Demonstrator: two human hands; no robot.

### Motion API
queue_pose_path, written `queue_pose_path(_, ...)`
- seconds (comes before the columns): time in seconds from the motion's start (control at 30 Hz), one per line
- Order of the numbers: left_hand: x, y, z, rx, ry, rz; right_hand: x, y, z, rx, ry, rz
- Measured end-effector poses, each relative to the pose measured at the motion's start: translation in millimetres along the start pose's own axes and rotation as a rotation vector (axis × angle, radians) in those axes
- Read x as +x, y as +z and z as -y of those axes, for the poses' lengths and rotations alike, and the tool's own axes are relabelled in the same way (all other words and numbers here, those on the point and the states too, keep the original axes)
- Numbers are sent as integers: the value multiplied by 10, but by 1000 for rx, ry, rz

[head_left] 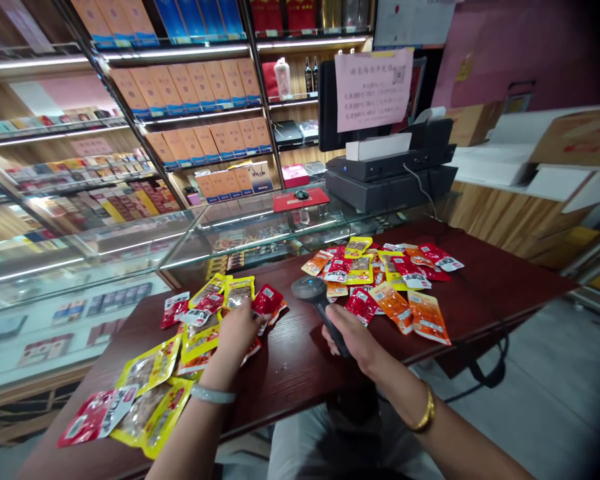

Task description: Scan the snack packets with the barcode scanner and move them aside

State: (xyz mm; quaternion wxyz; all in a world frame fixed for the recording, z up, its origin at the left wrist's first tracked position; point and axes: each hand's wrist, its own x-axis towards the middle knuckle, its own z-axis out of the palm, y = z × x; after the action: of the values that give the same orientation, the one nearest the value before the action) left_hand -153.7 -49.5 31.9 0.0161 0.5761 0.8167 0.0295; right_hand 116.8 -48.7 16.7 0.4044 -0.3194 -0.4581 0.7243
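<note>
By right pkt pile (380,273), R fingers (333,331) clamp scanner (313,290); L fingers (247,317) on left pile (205,313), grip unclear.

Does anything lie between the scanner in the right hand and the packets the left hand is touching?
Nothing visible does. Only bare tabletop lies between the scanner in the right hand and the left hand on its packets.
</note>
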Motion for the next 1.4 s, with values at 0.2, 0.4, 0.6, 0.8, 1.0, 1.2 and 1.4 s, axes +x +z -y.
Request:
queue_pose_path(0.2,71,58,-288,-395,36,-22,-61,-55,63,28,-20,-33)
queue_pose_path(0.4,165,152,-499,-523,108,-53,-100,-131,113,36,-44,-29)
queue_pose_path(0.6,232,208,-717,-524,149,-76,-129,-196,187,40,-83,-40)
queue_pose_path(0.8,275,269,-873,-596,163,-24,-127,-285,212,47,-91,-79)
queue_pose_path(1.0,291,262,-1170,-812,306,20,-86,-275,197,68,-107,-87)
queue_pose_path(1.2,169,113,-880,-407,338,-168,-64,-222,152,34,-68,-76)
queue_pose_path(1.4,10,207,-474,-117,361,-5,-27,-147,82,14,-34,-41)
